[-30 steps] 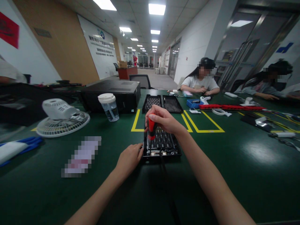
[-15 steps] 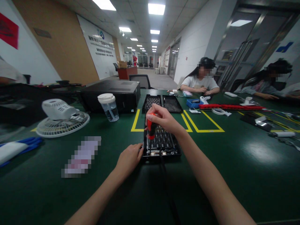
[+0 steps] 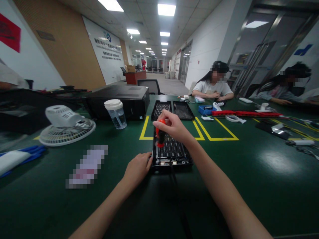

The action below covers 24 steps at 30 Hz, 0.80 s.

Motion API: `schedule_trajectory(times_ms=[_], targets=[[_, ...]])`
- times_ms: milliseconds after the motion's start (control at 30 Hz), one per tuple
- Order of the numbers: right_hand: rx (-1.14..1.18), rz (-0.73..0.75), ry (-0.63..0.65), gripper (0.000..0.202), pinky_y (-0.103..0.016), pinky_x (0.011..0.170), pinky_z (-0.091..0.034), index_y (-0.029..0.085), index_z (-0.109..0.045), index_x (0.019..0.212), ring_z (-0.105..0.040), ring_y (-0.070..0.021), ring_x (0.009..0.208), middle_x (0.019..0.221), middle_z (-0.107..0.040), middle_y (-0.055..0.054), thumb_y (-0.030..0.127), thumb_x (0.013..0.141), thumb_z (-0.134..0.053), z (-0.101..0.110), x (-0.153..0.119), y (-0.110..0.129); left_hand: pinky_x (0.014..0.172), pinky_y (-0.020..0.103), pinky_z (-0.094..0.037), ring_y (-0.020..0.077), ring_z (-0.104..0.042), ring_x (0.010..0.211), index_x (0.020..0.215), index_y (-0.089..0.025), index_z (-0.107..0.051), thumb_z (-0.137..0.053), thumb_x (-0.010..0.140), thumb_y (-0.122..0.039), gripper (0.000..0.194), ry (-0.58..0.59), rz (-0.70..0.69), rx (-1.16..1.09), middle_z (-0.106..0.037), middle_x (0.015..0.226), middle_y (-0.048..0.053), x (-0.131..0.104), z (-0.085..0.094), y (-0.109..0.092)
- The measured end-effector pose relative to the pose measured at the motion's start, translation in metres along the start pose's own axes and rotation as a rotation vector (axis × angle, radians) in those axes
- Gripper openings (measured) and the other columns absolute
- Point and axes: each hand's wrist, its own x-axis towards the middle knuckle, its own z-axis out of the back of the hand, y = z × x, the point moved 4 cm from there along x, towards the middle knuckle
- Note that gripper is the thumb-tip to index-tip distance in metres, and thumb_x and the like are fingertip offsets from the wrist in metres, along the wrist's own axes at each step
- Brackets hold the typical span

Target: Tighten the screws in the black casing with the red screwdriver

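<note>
A black open-cased device with rows of rounded cells lies on the green table in front of me, a dark cable running from its near edge. My right hand is closed round the red and black handle of a screwdriver. The screwdriver stands nearly upright, its thin shaft reaching down to the device's near left corner; its tip is too small to make out. At the device's left side, my left hand grips the edge, with some fingertips hidden.
Beyond the device lie two black trays. To the left are a water cup, a white fan, blue-and-white gloves and a black box. On the right sit a blue bin and a red strip. Co-workers sit beyond.
My right hand's fingers have shifted slightly on the screwdriver's handle. The device and my left hand stay in place.
</note>
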Motion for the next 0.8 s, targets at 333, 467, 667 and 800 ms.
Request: schedule_trajectory(times_ms=[333, 467, 667, 800], targets=[[-0.305, 0.052, -0.228, 0.032, -0.022, 0.052, -0.033, 0.018, -0.04, 0.066, -0.039, -0.008, 0.055, 0.062, -0.042, 0.004, 0.042, 0.077, -0.058, 0.0029, 0.0007, 0.0023, 0.083, 0.029, -0.045, 0.0189, -0.06, 0.098, 0.115, -0.021, -0.057, -0.032, 0.09, -0.033, 0.037, -0.017, -0.021, 0.017, -0.066, 0.108, 0.007, 0.001, -0.0004, -0.0006], [-0.382, 0.072, -0.299, 0.034, -0.022, 0.053, -0.031, 0.018, -0.038, 0.063, -0.037, -0.008, 0.055, 0.06, -0.039, 0.005, 0.043, 0.078, -0.056, 0.0039, -0.0001, 0.0029, 0.082, 0.029, -0.045, 0.0188, -0.06, 0.098, 0.117, -0.02, -0.056, -0.032, 0.09, -0.033, 0.038, -0.011, -0.018, 0.019, -0.065, 0.108, 0.007, 0.0005, 0.0006, -0.0013], [-0.437, 0.084, -0.378, 0.034, -0.023, 0.054, -0.028, 0.019, -0.036, 0.062, -0.035, -0.0081, 0.053, 0.06, -0.04, 0.005, 0.042, 0.079, -0.055, 0.0041, -0.0011, 0.0006, 0.082, 0.029, -0.045, 0.0189, -0.06, 0.097, 0.117, -0.021, -0.056, -0.031, 0.09, -0.035, 0.039, -0.008, -0.017, 0.017, -0.065, 0.108, 0.007, -0.0004, 0.0003, -0.0009], [-0.475, 0.1, -0.438, 0.035, -0.023, 0.053, -0.026, 0.019, -0.034, 0.061, -0.034, -0.0082, 0.053, 0.057, -0.037, 0.005, 0.04, 0.079, -0.055, 0.0035, -0.0027, 0.0014, 0.083, 0.03, -0.045, 0.0194, -0.059, 0.098, 0.117, -0.02, -0.055, -0.031, 0.09, -0.035, 0.039, -0.013, -0.019, 0.014, -0.065, 0.108, 0.007, 0.0004, -0.0002, -0.0007]])
